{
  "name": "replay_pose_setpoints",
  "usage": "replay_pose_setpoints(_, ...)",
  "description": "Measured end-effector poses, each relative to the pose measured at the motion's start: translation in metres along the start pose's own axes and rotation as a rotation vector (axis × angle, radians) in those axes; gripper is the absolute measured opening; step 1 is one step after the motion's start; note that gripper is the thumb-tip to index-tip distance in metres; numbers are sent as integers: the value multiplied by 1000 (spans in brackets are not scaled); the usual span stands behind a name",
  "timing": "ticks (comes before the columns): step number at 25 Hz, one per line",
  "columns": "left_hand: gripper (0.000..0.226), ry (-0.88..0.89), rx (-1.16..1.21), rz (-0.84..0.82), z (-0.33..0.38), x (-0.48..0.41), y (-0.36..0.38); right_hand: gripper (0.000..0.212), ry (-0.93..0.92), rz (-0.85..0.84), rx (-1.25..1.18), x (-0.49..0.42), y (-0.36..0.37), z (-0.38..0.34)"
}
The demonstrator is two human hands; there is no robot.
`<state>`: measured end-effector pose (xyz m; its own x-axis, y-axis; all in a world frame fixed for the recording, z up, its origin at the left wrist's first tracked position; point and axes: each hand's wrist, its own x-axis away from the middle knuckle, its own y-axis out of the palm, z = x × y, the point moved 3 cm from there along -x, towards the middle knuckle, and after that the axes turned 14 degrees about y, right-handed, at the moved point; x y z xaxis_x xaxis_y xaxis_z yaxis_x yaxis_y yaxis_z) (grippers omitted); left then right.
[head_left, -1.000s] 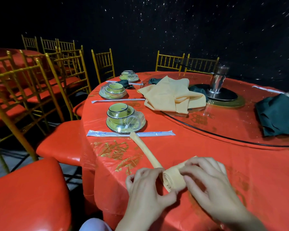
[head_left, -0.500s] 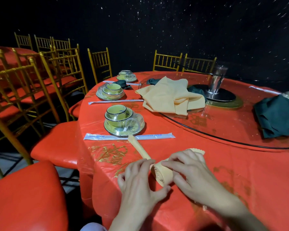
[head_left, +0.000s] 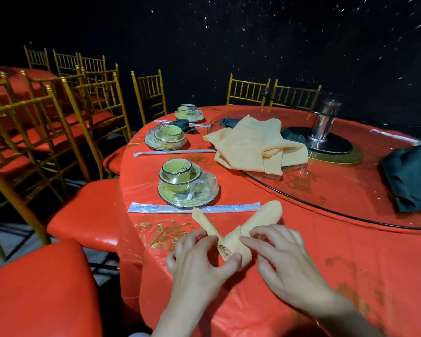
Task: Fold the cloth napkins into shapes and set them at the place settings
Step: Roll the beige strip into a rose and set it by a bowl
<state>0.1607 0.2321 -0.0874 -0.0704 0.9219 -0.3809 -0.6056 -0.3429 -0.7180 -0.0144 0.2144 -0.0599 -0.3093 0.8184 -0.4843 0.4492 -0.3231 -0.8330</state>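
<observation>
A peach cloth napkin (head_left: 258,222), rolled into a long strip and coiled at its near end, lies on the red tablecloth (head_left: 326,251) near the front edge. My left hand (head_left: 199,259) pinches the coil between thumb and fingers from the left. My right hand (head_left: 280,259) holds the coil's right side with curled fingers. Two tails of the strip spread away from the coil in a V. The nearest place setting (head_left: 187,186), a yellow-green bowl, cup and saucer in plastic wrap, sits just beyond, with wrapped chopsticks (head_left: 195,207) in front.
A pile of unfolded peach napkins (head_left: 255,144) lies on the glass turntable (head_left: 350,181). Dark green napkins (head_left: 411,176) lie at the right. Two more place settings (head_left: 165,138) sit further along the left rim. Gold chairs with red seats (head_left: 83,210) surround the table.
The far tail of the strip has swung out to the right, so the napkin now forms a V. Both hands stay on the coil and shifted slightly left.
</observation>
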Motion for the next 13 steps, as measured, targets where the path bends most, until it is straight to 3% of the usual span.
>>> replay_pose_setpoints(5, 73, 173, -4, 94, -5, 0, 6, 45, 21, -56, 17, -22, 14, -3)
replay_pose_setpoints(8, 60, 170, -40, 162, -12, -8, 5, 48, 16, -80, 27, -32, 19, -8)
replay_pose_setpoints(13, 84, 2, -6, -38, -27, -27, -4, 34, -24, -6, -37, -33, 18, -15)
